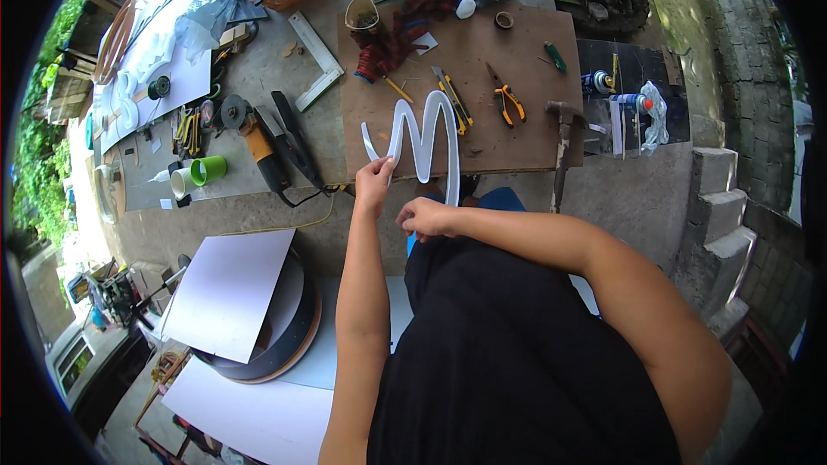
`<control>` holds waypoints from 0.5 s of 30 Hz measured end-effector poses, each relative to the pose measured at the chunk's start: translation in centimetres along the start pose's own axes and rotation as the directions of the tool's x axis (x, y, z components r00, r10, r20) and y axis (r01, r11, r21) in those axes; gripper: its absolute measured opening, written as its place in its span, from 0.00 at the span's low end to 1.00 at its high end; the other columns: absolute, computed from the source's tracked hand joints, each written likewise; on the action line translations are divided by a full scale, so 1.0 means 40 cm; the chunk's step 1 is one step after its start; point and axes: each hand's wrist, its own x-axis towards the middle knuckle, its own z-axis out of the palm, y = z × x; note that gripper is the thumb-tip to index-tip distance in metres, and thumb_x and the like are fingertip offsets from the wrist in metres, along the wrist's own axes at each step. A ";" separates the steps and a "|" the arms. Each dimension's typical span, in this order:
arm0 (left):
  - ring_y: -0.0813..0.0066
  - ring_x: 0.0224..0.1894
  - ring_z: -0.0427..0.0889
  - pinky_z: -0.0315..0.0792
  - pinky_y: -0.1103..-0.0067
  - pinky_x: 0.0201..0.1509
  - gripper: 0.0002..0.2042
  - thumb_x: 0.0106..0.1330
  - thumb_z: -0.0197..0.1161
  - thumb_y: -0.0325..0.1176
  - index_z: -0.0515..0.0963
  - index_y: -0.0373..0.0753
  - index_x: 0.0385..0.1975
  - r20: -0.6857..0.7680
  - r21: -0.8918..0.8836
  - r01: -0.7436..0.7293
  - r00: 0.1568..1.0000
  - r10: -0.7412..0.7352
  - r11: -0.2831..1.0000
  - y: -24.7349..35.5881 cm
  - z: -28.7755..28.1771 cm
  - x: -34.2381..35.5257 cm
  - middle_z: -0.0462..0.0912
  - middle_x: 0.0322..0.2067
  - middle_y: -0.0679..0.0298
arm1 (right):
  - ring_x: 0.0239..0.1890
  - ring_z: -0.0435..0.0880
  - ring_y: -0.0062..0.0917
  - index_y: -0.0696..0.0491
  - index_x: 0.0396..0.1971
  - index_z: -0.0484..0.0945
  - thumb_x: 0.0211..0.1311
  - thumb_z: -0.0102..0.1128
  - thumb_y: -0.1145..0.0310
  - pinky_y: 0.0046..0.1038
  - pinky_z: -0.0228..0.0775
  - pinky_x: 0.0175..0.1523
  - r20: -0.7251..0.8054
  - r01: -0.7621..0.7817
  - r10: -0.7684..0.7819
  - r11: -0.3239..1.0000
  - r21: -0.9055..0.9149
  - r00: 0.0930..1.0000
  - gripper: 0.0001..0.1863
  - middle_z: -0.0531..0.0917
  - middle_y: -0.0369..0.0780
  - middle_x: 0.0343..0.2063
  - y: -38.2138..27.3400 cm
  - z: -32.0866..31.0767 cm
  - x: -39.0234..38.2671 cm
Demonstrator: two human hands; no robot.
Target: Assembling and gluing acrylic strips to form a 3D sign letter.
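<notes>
A white, wavy, letter-like piece (423,133) with tall raised edges stands over the near edge of the brown work board (525,43). My left hand (376,181) is closed on its lower left part, thumb and fingers pinching the strip. Beneath the piece, close to my body, is my right hand (428,218), with loosely bent fingers that appear apart and nothing visible in them. On the board beyond lie a yellow-black utility knife (452,99), orange-handled pliers (506,96) and a thin yellow stick (398,89). At the board's right edge rests a hammer (564,142).
Left on the table are an angle grinder (258,151), a green cup (208,170) and a metal square (319,60). Dark red gloves (405,30) lie farther back. Spray cans (633,102) stand right. A white sheet (228,288) tops a round drum at lower left.
</notes>
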 end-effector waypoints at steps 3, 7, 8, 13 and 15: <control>0.82 0.35 0.76 0.70 0.83 0.36 0.20 0.69 0.63 0.40 0.79 0.30 0.52 0.024 -0.007 -0.010 1.000 0.010 1.000 -0.005 0.000 0.009 0.83 0.37 0.65 | 0.28 0.82 0.22 0.61 0.46 0.79 0.64 0.56 0.68 0.26 0.79 0.34 0.070 0.049 -0.039 0.987 -0.155 0.997 0.15 0.83 0.40 0.31 0.006 -0.013 -0.063; 0.81 0.38 0.78 0.71 0.82 0.43 0.19 0.69 0.63 0.39 0.80 0.30 0.51 0.017 0.009 -0.006 1.000 0.005 1.000 -0.006 -0.004 0.007 0.84 0.38 0.64 | 0.28 0.81 0.21 0.59 0.42 0.80 0.64 0.57 0.67 0.25 0.76 0.33 0.050 0.152 -0.144 0.961 -0.232 0.988 0.13 0.83 0.39 0.30 0.028 -0.052 -0.114; 0.81 0.38 0.78 0.71 0.82 0.42 0.19 0.69 0.62 0.39 0.80 0.30 0.52 0.024 0.001 -0.013 1.000 0.013 1.000 -0.019 -0.011 0.013 0.84 0.39 0.64 | 0.28 0.81 0.21 0.59 0.42 0.80 0.63 0.57 0.67 0.25 0.75 0.33 0.010 0.195 -0.199 0.948 -0.250 0.980 0.13 0.83 0.39 0.29 0.030 -0.067 -0.129; 0.80 0.35 0.76 0.72 0.79 0.35 0.21 0.70 0.62 0.42 0.77 0.32 0.55 0.033 0.009 -0.005 0.999 0.005 1.000 -0.053 -0.029 0.035 0.81 0.36 0.67 | 0.37 0.85 0.28 0.58 0.40 0.81 0.60 0.59 0.68 0.30 0.75 0.45 -0.304 0.265 -0.335 0.932 -0.248 0.892 0.12 0.86 0.43 0.33 0.067 -0.163 -0.201; 0.80 0.35 0.76 0.72 0.79 0.35 0.21 0.70 0.62 0.42 0.77 0.32 0.55 0.052 0.025 0.002 0.999 -0.003 1.000 -0.056 -0.037 0.043 0.81 0.37 0.67 | 0.37 0.85 0.27 0.59 0.40 0.81 0.61 0.59 0.69 0.30 0.75 0.45 -0.418 0.299 -0.356 0.934 -0.198 0.836 0.11 0.86 0.42 0.33 0.088 -0.206 -0.232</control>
